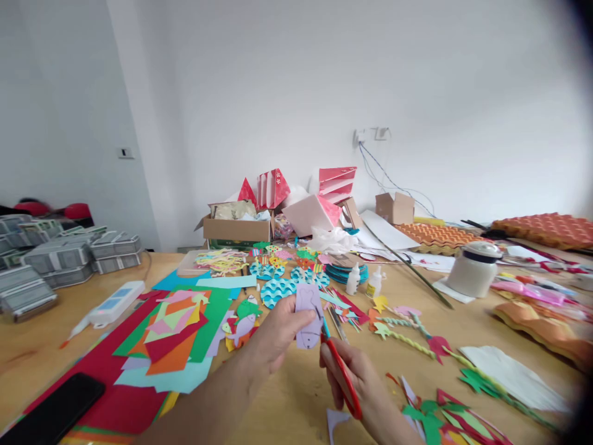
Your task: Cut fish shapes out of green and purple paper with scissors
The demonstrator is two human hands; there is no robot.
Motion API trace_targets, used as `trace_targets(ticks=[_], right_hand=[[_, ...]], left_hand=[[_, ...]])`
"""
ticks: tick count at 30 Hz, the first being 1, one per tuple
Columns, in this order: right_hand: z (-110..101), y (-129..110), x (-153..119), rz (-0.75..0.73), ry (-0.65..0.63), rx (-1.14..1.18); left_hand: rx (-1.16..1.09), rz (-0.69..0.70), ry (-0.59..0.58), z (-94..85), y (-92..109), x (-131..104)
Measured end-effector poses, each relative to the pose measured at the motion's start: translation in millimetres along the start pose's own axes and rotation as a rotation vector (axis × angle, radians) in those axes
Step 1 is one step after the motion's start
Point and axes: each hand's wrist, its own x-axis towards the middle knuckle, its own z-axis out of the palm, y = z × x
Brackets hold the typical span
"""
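A strip of purple paper with a fish outline drawn on it is upright in my left hand, pinched between thumb and fingers. My right hand grips red-handled scissors, whose blades are at the right edge of the strip. Below my hands lies a purple paper scrap. Cut paper fish are piled left of my left hand.
Coloured paper sheets and a black phone lie left. Glue bottles, blue discs and a white lidded jar stand farther back. Braided strings and green scraps are right. An open box stands by the wall.
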Motion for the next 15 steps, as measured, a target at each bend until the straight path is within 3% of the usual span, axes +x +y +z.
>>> trace_targets(ticks=[9,15], right_hand=[[-1.4,1.1,0.8,0.008,-0.011,-0.002],[0.9,-0.9,1.8,0.022,-0.005,-0.011]], left_hand=[[0.068,-0.003,-0.056,-7.7,-1.5,2.9],[0.121,0.078,0.01,-5.4,-0.3,2.9]])
